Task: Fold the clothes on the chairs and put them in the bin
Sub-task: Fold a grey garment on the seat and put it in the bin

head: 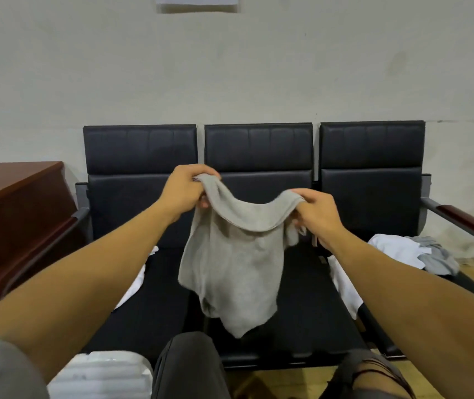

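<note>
You are holding a grey garment [231,272] up in the air in front of a row of three dark padded chairs [259,151] set against a pale wall. Your left hand [185,191] has its fingers curled over one top corner of the cloth, and your right hand [315,210] pinches the other top corner between thumb and fingers. The top edge sags in a shallow curve between your hands, and the rest hangs loose and crumpled over the middle seat, with its lowest point near your knees.

More clothes wait on the seats: a white piece [135,286] on the left seat under your left forearm, and a white and grey pile [411,251] on the right seat. A white ribbed container [100,375] at the bottom left, just beside your left knee, is probably the bin.

The risks from here are mostly about grip and shape. The right-hand pinch looks light, so a shake could let that corner slip and drop the garment in a heap. The slack top edge and bunched lower half suggest the cloth is not squared, so a fold made now would likely come out crooked. The hanging tail could also catch on your knees.
</note>
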A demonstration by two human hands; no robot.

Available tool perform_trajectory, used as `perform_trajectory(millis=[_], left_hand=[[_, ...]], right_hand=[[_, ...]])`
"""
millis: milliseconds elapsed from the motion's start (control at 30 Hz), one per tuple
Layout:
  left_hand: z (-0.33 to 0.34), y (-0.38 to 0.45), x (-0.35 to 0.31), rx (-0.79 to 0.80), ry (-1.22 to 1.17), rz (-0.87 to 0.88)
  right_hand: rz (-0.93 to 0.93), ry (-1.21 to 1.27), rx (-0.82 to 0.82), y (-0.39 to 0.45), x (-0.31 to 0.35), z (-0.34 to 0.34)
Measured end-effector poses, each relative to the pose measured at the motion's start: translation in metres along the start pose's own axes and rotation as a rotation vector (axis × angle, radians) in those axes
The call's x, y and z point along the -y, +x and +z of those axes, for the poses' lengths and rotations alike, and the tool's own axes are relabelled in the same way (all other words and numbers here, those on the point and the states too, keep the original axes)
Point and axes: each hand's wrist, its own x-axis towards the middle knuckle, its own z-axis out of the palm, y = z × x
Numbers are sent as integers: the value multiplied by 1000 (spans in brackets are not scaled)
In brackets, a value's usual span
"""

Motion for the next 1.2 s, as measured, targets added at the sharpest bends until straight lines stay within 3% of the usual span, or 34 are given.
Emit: perform_trajectory(millis=[100, 200, 300, 433, 567, 700, 833, 900, 1000, 1133, 1200], left_hand=[[21, -10, -35, 197, -223, 100], [32, -4, -49, 336, -342, 82], [45, 10, -41, 414, -357, 2], [79, 44, -9, 370, -415, -182], [104, 95, 22, 208, -345, -267], [82, 161, 32, -80, -382, -261], [30, 194, 37, -279, -347, -169], [13, 184, 44, -274, -251, -134], [12, 141, 58, -140, -49, -99], [36, 69, 106, 198, 144, -143], [50, 31, 137, 473, 224, -228]], right_hand=[[-34, 189, 320, -2, 41, 9], [73, 274, 653, 10, 58, 4], [165, 224, 805, 26, 49, -2], [199, 182, 611, 59, 13, 5], [230, 104, 166, 125, -29, 3], [172, 74, -304, 193, -37, -41], [-21, -147, -560, 210, -17, -97], [-129, -294, -541, 189, -14, -111], [-214, -473, -389, 135, -40, -117], [-148, -693, -91, 67, -118, -116], [-78, -794, 142, 32, -158, -113]])
